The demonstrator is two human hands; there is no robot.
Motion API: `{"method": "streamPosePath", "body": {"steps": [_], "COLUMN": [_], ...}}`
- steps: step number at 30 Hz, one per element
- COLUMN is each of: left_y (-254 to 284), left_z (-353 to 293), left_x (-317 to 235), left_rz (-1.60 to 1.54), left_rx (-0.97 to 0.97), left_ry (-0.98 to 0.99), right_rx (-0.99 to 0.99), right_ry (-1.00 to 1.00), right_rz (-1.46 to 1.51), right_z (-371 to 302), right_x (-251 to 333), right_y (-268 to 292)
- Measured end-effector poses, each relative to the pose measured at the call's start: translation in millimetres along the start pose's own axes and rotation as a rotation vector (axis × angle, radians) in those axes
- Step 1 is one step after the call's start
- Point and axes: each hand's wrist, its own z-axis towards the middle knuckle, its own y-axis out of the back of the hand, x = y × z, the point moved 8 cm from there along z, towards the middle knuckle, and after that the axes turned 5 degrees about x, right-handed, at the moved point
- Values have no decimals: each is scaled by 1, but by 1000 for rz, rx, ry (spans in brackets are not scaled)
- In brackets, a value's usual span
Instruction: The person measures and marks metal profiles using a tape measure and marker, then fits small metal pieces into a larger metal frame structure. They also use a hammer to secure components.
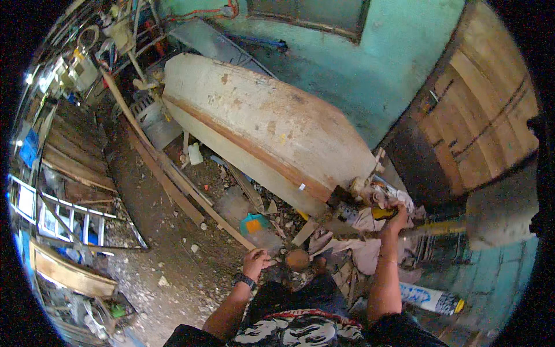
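My left hand (255, 265), with a dark watch at the wrist, is held low in front of my body by the lower end of a long wooden strip (228, 231). Its fingers are curled together; whatever may be in them is too small to make out. Out to the right, my right hand (397, 217) closes on a small yellow and dark object (381, 213) whose kind is unclear. Beneath that hand lies a heap of pale crumpled cloth (365, 254). A dark, box-like thing (342, 202) sits beside it, at the near end of a large pale board-like panel (272, 121).
A teal dustpan-like piece (255, 224) lies on the littered dirt floor (173, 260). A metal ladder (75, 217) and a timber piece (69, 269) are at left. Brown wooden panels (480, 110) stand at right, a white cylinder (430, 298) below. A turquoise wall (399, 52) rises behind.
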Motion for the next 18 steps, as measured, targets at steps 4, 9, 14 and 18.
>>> {"method": "streamPosePath", "body": {"steps": [4, 9, 14, 18], "left_y": [5, 16, -3, -13], "left_z": [-27, -38, -31, -1], "left_x": [2, 1, 20, 23], "left_rz": [52, 34, 112, -74], "left_rx": [40, 53, 15, 160], "left_ry": [-25, -27, 74, 6], "right_rx": [-40, 105, 337, -66], "right_ry": [171, 19, 368, 1256], "right_rz": [-445, -266, -1010, -1092], "right_z": [-27, -105, -133, -154], "right_x": [-4, 1, 127, 341], "right_y": [39, 7, -58, -60]}}
